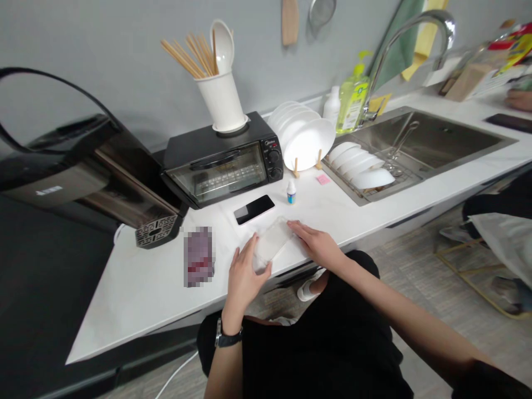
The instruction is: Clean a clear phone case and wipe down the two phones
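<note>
A clear phone case (273, 241), flat and see-through, is between my two hands at the counter's front edge. My left hand (245, 271) grips its left end, thumb at the near corner and fingers at the far one. At the opposite end, the fingers of my right hand (318, 244) close on the case's right edge; the right thumb is hidden. Just beyond the case lies a phone (254, 209) with a dark screen. A small white bottle with a blue label (291, 193) stands upright to the phone's right.
Left of my hands lies a blurred-out purplish item (199, 256). Behind are a black toaster oven (224, 166), a water dispenser (155, 230), racked white plates (305, 144) and a pink sticky note (323, 179). A sink (440, 144) with bowls (359, 163) is at right; another person's hand (519, 100) shows beyond.
</note>
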Tool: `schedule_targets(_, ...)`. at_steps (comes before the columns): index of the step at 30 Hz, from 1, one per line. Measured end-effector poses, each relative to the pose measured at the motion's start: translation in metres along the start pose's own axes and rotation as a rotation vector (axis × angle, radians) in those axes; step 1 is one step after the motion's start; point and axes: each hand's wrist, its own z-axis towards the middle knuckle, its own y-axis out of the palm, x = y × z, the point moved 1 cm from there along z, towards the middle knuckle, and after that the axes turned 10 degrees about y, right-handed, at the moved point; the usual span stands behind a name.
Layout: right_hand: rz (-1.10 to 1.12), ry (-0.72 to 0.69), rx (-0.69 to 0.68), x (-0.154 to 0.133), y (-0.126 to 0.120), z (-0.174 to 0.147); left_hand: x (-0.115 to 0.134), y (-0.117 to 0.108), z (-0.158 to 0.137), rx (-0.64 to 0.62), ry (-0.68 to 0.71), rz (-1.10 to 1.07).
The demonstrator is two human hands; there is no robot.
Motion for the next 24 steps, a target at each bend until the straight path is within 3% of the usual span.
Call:
schedule_targets(5, 0.405, 0.286, 0.187, 0.013, -0.002, 0.001, 0.002, -0.012, -0.01, 0.1, -0.098, -0.088)
schedule_targets(9, 0.679, 0.382, 0.275, 0.016, -0.005, 0.001, 0.002, -0.02, -0.009, 0.126, -0.23, -0.042)
schedule_targets(20, 0.706, 0.329, 0.172, 0.019, -0.009, 0.0, 0.01, -0.035, 0.007, 0.018, -0.231, 0.215)
schedule_targets(24, 0.594, 0.278, 0.134, 0.017, -0.007, 0.0, 0.001, -0.046, 0.034, -0.003, -0.194, 0.324)
